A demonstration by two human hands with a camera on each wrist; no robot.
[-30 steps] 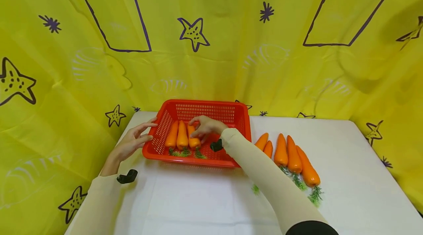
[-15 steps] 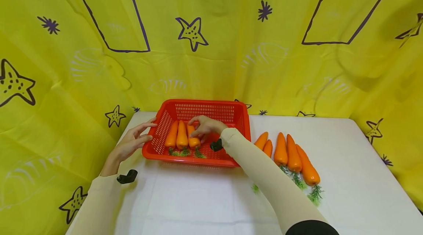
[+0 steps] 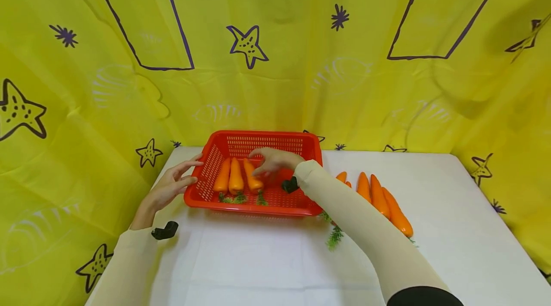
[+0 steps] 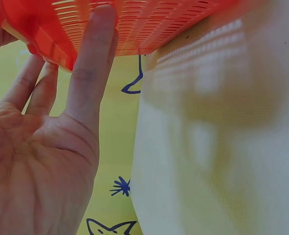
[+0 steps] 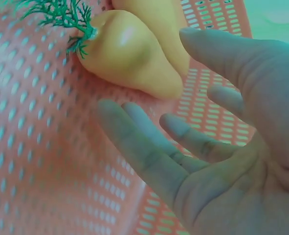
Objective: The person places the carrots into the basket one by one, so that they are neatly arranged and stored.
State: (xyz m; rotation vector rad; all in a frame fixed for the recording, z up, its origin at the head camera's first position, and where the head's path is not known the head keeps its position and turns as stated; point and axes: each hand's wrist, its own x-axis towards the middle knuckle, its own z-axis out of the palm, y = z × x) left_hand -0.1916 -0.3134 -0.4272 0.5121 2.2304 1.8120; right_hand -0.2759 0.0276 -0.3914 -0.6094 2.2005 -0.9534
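Note:
Three orange carrots with green leafy tops lie side by side in a red slotted plastic basket point(image 3: 258, 208). The rightmost carrot point(image 3: 254, 181) slants a little, its narrow end toward the back. Above it my right hand point(image 3: 277, 160) reaches in from the right; in the right wrist view its fingers point(image 5: 144, 152) are spread, holding nothing, beside the carrot point(image 5: 129, 54). The other two carrots point(image 3: 236, 177) lie nearer the left wall. My left hand point(image 3: 170, 189) is at the basket's left side, fingers extended; in the left wrist view a fingertip overlaps the slotted wall point(image 4: 149, 24).
Several more carrots point(image 3: 396, 213) lie on the white table point(image 3: 249, 263) right of the basket, partly hidden by my right sleeve point(image 3: 353, 220). Green leaves point(image 3: 335, 238) show beside that sleeve. A yellow patterned curtain point(image 3: 297, 95) stands behind and at both sides.
My right hand has let go of the rightmost carrot and moved slightly right and up. That carrot now shows more fully. The left hand stays at the basket; the view has shifted slightly.

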